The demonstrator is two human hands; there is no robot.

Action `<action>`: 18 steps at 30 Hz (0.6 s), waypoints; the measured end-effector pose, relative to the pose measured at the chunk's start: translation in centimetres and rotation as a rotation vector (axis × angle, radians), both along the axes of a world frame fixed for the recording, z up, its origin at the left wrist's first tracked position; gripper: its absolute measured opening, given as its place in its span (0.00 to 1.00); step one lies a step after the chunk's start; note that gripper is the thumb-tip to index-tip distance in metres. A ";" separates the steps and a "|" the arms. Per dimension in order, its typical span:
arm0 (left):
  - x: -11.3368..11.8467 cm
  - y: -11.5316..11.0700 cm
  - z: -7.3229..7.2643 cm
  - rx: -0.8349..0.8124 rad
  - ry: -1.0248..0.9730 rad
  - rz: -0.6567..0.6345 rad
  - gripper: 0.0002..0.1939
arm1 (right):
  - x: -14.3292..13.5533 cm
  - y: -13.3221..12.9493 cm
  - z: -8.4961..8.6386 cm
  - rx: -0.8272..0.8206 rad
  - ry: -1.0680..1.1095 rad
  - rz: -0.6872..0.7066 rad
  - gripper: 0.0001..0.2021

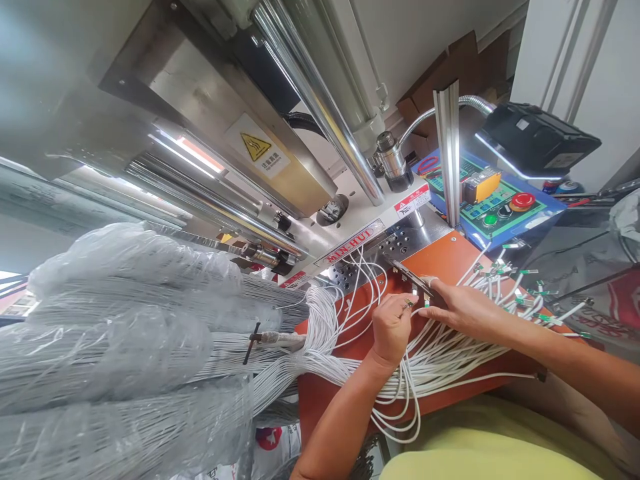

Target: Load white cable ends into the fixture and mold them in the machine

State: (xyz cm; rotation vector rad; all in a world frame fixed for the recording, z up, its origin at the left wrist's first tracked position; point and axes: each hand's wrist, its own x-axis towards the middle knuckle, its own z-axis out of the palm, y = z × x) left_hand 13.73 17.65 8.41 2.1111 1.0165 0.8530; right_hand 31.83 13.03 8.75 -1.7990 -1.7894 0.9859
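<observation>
My left hand (pixel 393 328) is closed in a pinch on a small connector end (pixel 409 305) with a bit of green on it, apparently the tip of a white cable. Close beside it, my right hand (pixel 457 308) grips a dark, narrow metal bar (pixel 407 272) that points toward the press. Fingers partly cover the bar's near end, where a small bright piece shows. Below both hands a bundle of white cables (pixel 450 350) runs across the orange board (pixel 345 393). Many cable ends (pixel 530 300) with green-and-silver connectors fan out at the right.
A press with a MIN-HUI plate (pixel 354 241) stands ahead, cables entering under it. Its metal housing has a hot-surface label (pixel 257 147). A blue control panel (pixel 500 200) with red and green buttons is at right. Plastic-wrapped cable bundles (pixel 125 333) fill the left; a T-handled clamp (pixel 253 342) is near.
</observation>
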 end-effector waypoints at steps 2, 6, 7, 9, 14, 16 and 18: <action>0.0 0.0 0.0 -0.029 -0.016 0.019 0.12 | 0.1 0.0 0.1 -0.016 0.018 -0.001 0.21; 0.2 0.0 -0.1 -0.059 -0.042 0.040 0.11 | 0.2 0.1 0.2 -0.045 0.012 -0.002 0.20; 0.2 0.0 -0.1 -0.060 -0.044 0.039 0.11 | 0.2 0.1 0.2 -0.049 0.006 0.002 0.20; 0.3 0.0 -0.2 -0.058 -0.040 0.036 0.11 | 0.2 0.1 0.1 -0.043 -0.006 0.013 0.20; 0.4 0.2 -0.3 -0.065 -0.026 0.066 0.10 | -0.1 0.1 -0.2 0.010 -0.084 0.025 0.20; 0.4 0.3 -0.3 -0.082 -0.032 0.078 0.09 | -0.3 0.0 -0.2 0.015 -0.113 0.023 0.20; 0.4 0.4 -0.3 -0.094 -0.028 0.070 0.09 | -0.4 0.0 -0.3 0.009 -0.120 0.022 0.20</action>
